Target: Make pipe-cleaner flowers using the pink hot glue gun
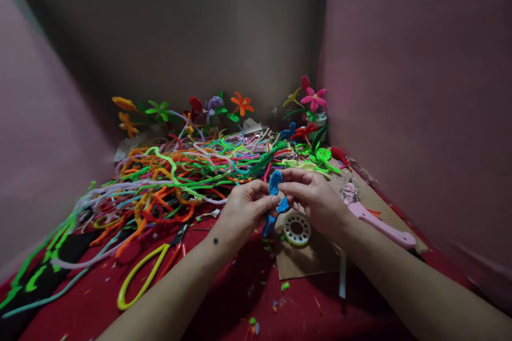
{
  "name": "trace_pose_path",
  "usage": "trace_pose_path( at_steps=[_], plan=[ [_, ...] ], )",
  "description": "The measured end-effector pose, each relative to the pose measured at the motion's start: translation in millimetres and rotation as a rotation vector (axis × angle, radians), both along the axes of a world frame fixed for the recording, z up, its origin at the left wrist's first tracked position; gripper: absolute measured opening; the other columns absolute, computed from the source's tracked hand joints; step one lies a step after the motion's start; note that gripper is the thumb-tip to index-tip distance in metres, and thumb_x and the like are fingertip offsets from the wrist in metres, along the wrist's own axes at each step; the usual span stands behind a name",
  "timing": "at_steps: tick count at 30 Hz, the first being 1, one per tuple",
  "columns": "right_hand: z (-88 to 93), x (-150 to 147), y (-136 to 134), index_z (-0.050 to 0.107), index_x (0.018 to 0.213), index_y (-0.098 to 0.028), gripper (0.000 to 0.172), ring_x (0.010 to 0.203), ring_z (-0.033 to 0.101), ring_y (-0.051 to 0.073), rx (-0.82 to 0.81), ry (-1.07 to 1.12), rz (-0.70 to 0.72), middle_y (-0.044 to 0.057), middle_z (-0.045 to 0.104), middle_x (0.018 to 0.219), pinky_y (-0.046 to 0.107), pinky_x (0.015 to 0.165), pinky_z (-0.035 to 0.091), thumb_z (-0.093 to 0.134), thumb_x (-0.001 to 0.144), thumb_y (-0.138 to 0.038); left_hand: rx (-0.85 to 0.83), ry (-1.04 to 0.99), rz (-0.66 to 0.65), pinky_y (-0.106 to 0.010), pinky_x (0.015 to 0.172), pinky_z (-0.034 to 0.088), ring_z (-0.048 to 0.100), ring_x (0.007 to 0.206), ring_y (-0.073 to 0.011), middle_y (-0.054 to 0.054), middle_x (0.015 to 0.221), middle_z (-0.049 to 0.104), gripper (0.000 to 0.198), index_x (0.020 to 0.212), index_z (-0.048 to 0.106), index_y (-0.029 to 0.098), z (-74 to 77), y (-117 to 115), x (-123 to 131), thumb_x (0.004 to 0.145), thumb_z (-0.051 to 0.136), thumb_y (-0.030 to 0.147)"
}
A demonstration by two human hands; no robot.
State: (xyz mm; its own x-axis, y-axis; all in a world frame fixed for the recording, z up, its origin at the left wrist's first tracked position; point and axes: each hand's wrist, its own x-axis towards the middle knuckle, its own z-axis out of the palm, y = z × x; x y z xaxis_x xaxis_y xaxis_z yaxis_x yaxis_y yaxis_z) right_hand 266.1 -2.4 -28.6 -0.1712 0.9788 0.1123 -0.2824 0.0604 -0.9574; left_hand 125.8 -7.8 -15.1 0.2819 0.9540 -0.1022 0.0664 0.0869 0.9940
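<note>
Between my two hands is a blue fuzzy piece [275,183] with several petal-like lobes, one pointing up and others hanging lower. My left hand [250,208] pinches it near its centre, thumb against the fingers. From the right, my right hand [314,194] has its fingers closed on the upper lobe. Just below my right hand, a white roll of tape [296,229] lies flat on the brown cardboard [308,264]. A large heap of colourful pipe cleaners [192,162] spreads behind and left of my hands.
Yellow-handled scissors [140,272] lie at the left on the red cloth [228,298]. A pink brush [384,228] rests on the right. Fuzzy flowers [242,103] stand along the back wall, and pink panels rise at both sides.
</note>
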Motion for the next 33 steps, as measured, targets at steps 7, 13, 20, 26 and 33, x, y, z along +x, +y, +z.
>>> trace_pose_path(
  at_steps=[7,13,20,26,33],
  plan=[
    [-0.9,-3.2,-0.8,0.064,0.076,-0.015,0.007,0.065,0.054,0.011,0.271,-0.256,-0.166,0.001,0.062,0.071,0.025,0.06,0.044,0.058,0.074,-0.018,0.039,0.06,-0.1,-0.017,0.037,0.02,0.031,0.037,-0.0026,0.005,0.047,0.047,0.019,0.063,0.058,0.013,0.5,2.7,-2.5,0.073,0.059,0.029],
    [-1.3,-0.8,-4.5,0.068,0.076,-0.017,0.009,0.067,0.058,0.013,0.529,-0.477,-0.248,0.002,0.065,0.071,0.026,0.062,0.047,0.059,0.076,-0.016,-0.039,0.046,-0.133,-0.017,0.034,0.021,0.033,0.033,-0.0038,0.001,0.047,0.052,0.021,0.063,0.058,0.012,-6.1,3.3,-4.6,0.074,0.056,0.03],
    [0.5,-1.1,-5.6,0.069,0.086,-0.017,0.017,0.074,0.06,0.015,0.873,-0.623,-0.319,0.005,0.066,0.077,0.028,0.07,0.048,0.055,0.078,-0.01,-0.136,-0.093,-0.184,-0.016,0.032,0.019,0.03,0.033,-0.0027,0.0,0.05,0.056,0.021,0.065,0.059,0.012,-4.9,4.1,-9.0,0.071,0.061,0.033],
    [29.4,17.5,-20.4,0.046,0.124,-0.022,0.047,0.07,0.061,0.015,0.254,-0.347,-0.138,0.008,0.059,0.103,0.021,0.039,0.047,0.055,0.079,-0.03,-0.093,0.036,-0.109,-0.016,0.035,0.022,0.034,0.033,-0.0022,0.001,0.052,0.057,0.015,0.068,0.06,0.012,4.2,6.4,-9.8,0.07,0.061,0.027],
    [-3.9,88.9,-63.3,0.059,0.108,-0.019,0.033,0.099,0.055,0.027,0.463,-1.158,-0.591,0.012,0.056,0.114,0.04,0.075,0.049,0.052,0.08,-0.034,-0.015,-0.064,-0.046,-0.017,0.04,0.025,0.037,0.039,-0.0037,0.003,0.052,0.054,0.016,0.07,0.062,0.013,1.2,11.7,-28.8,0.068,0.064,0.029]
  ],
)
